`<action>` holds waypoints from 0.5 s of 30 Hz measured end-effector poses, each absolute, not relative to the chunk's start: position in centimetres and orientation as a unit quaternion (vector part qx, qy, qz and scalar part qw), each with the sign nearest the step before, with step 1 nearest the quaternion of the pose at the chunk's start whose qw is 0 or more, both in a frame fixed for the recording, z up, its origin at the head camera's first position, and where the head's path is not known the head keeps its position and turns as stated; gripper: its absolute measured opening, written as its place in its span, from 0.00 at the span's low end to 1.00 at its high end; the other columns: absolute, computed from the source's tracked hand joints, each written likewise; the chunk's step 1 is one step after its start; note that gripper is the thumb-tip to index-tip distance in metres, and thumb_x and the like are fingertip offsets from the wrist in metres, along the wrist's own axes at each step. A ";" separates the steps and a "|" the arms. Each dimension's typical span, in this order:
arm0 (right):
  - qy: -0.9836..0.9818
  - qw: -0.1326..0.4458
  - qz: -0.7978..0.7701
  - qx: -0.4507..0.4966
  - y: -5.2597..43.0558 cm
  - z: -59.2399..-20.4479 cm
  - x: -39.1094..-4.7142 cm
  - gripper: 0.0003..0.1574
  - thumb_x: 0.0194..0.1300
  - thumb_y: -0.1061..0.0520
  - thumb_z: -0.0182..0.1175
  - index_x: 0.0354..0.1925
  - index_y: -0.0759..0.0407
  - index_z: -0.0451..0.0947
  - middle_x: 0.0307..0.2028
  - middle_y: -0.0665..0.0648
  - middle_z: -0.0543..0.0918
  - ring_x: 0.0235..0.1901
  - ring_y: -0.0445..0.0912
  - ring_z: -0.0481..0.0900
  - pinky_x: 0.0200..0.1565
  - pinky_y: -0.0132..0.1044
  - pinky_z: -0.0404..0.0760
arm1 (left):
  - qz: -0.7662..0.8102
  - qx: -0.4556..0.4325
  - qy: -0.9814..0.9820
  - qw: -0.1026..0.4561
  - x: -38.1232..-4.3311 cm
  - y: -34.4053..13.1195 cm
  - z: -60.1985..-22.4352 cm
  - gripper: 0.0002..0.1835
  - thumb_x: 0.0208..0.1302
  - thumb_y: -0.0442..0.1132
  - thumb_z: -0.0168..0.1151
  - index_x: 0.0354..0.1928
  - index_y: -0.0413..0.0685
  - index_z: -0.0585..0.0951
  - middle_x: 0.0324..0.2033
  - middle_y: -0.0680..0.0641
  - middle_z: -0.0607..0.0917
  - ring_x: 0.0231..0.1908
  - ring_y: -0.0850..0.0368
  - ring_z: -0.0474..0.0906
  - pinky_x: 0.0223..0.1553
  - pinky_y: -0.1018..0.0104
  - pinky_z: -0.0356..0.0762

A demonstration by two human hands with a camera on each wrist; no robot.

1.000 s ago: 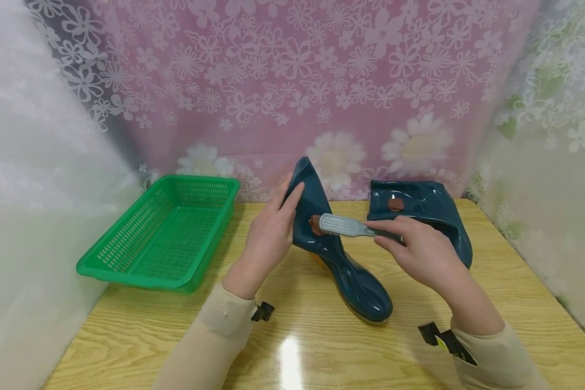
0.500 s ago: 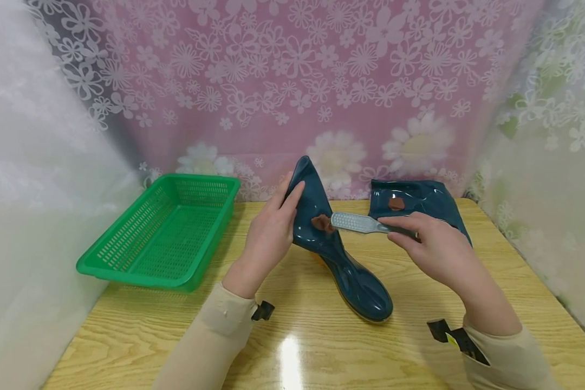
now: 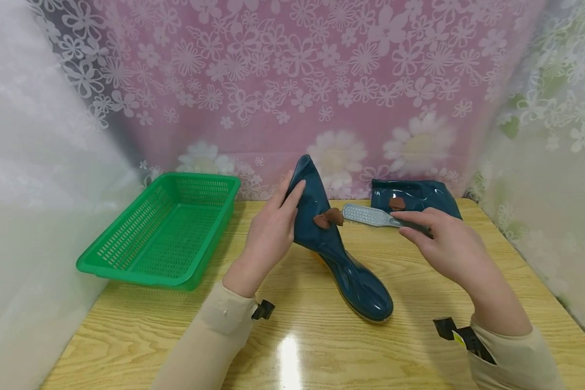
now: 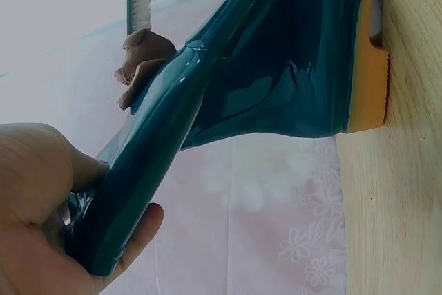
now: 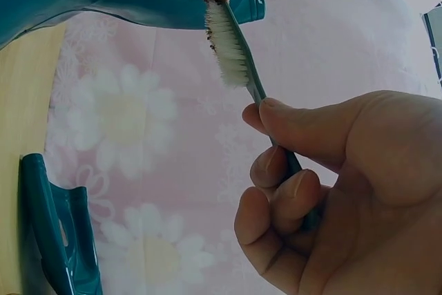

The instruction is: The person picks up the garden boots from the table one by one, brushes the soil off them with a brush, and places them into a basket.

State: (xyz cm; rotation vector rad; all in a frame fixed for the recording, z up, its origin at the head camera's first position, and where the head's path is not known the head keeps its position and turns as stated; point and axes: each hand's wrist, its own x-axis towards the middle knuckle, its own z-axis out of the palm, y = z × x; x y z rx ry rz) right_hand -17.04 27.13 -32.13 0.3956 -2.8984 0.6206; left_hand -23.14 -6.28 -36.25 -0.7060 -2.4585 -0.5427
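Brush (image 3: 369, 215) now farther right

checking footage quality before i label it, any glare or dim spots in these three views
Head: a white glare streak on the table toward the bottom edge, small highlights on the boot; left wrist: dimmer, upper left pale and washed out; right wrist: also dim, right hand shaded, upper right corner palest.

The left hand (image 3: 271, 225) grips between thumb (image 4: 86, 170) and fingers (image 4: 146, 234); the right hand (image 3: 452, 246) pinches, lower fingers (image 5: 253, 217) curled.
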 end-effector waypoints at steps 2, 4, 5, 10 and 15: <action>-0.967 0.078 0.205 0.131 27.3 -32.1 -17.1 0.28 0.85 0.51 0.63 0.77 0.51 0.79 0.41 0.56 0.81 0.30 0.50 0.70 0.27 0.45 0.66 | -0.200 -0.260 -0.909 0.258 -23.1 -6.3 -36.3 0.33 0.86 0.33 0.59 0.87 0.49 0.65 0.87 0.42 0.57 0.66 0.39 0.81 0.33 0.56 0.83; -0.967 0.078 0.206 0.126 27.4 -32.0 -17.1 0.28 0.86 0.50 0.62 0.78 0.51 0.79 0.43 0.58 0.81 0.30 0.51 0.69 0.27 0.45 0.66 | -0.200 -0.259 -0.909 0.257 -23.1 -6.3 -36.3 0.33 0.86 0.33 0.59 0.87 0.49 0.65 0.88 0.43 0.56 0.66 0.40 0.81 0.34 0.56 0.83; -0.967 0.081 0.207 0.123 27.5 -31.9 -17.1 0.28 0.86 0.49 0.61 0.78 0.52 0.78 0.44 0.59 0.81 0.30 0.51 0.69 0.27 0.45 0.65 | -0.200 -0.258 -0.910 0.257 -23.1 -6.4 -36.4 0.33 0.86 0.33 0.58 0.87 0.49 0.65 0.88 0.43 0.56 0.65 0.40 0.82 0.33 0.57 0.83; -0.958 0.146 0.218 0.111 28.0 -31.5 -16.7 0.27 0.88 0.51 0.59 0.78 0.53 0.78 0.45 0.63 0.80 0.31 0.54 0.71 0.27 0.46 0.65 | -0.198 -0.254 -0.910 0.262 -23.2 -6.5 -36.4 0.33 0.86 0.32 0.58 0.87 0.49 0.65 0.87 0.43 0.57 0.60 0.40 0.84 0.31 0.58 0.80; -0.934 0.221 0.230 0.160 25.5 -31.7 -15.9 0.25 0.83 0.55 0.66 0.73 0.52 0.84 0.35 0.53 0.78 0.26 0.48 0.64 0.27 0.43 0.62 | -0.195 -0.258 -0.908 0.267 -23.2 -6.4 -36.3 0.32 0.86 0.32 0.58 0.86 0.48 0.66 0.87 0.42 0.57 0.65 0.41 0.82 0.33 0.58 0.82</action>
